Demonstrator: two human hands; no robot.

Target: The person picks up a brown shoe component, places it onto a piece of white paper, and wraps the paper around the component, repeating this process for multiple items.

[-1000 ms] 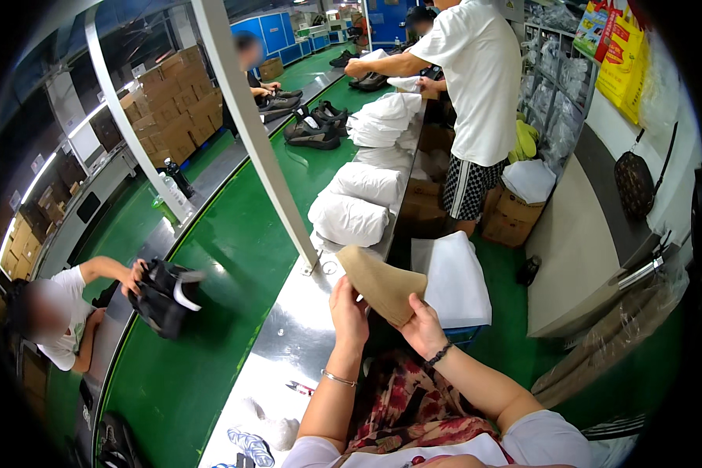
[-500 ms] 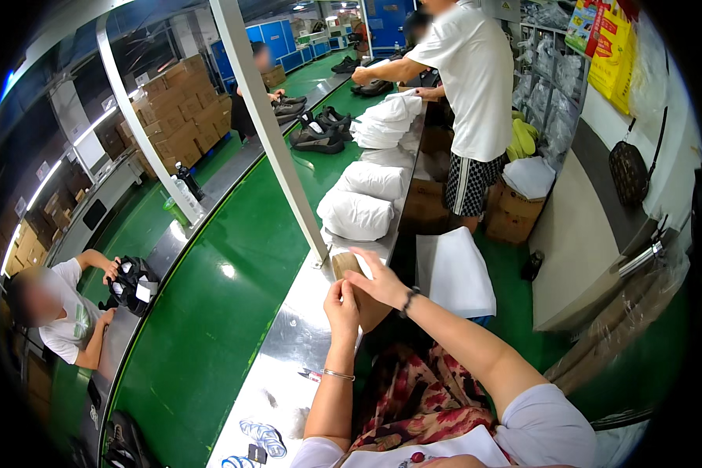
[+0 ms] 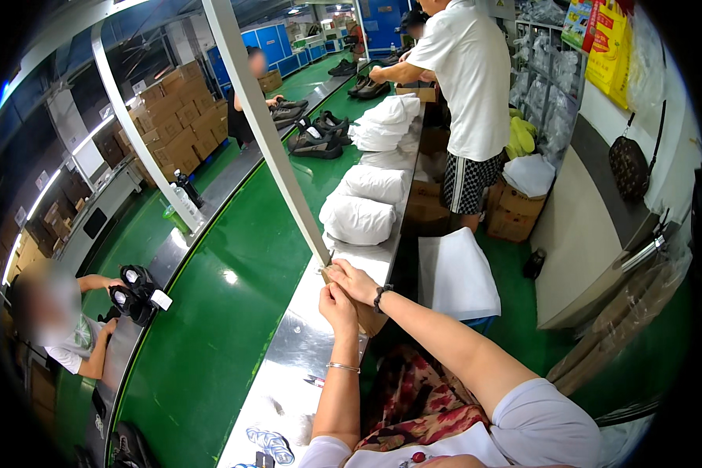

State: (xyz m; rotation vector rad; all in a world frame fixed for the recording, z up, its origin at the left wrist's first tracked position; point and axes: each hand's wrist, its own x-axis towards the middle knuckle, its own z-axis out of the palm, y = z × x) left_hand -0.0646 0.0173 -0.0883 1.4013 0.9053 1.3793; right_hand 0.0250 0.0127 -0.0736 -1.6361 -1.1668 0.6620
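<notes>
Both hands meet over a brown cardboard piece (image 3: 370,320) at the right edge of the metal bench; whether it is a box or a folded sheet is mostly hidden behind them. My left hand (image 3: 338,309) is closed, its fingertips pinched at the cardboard's upper edge. Just beyond and to the right, my right hand (image 3: 354,282) bends its fingers over the cardboard's top end, close against the left one. White wrapped bundles (image 3: 357,218) lie on the bench past my hands.
A white post (image 3: 267,129) rises beside my hands. The green conveyor belt (image 3: 210,335) runs along the left, with shoes (image 3: 316,143) farther up. A co-worker (image 3: 476,86) stands ahead; another person (image 3: 74,320) handles black shoes (image 3: 136,296). A white sheet (image 3: 459,273) lies at right.
Both hands have shifted slightly left and closed in over the cardboard; my right fingers, more stretched before, are now bent. The co-worker ahead now has a cardboard box in front.
</notes>
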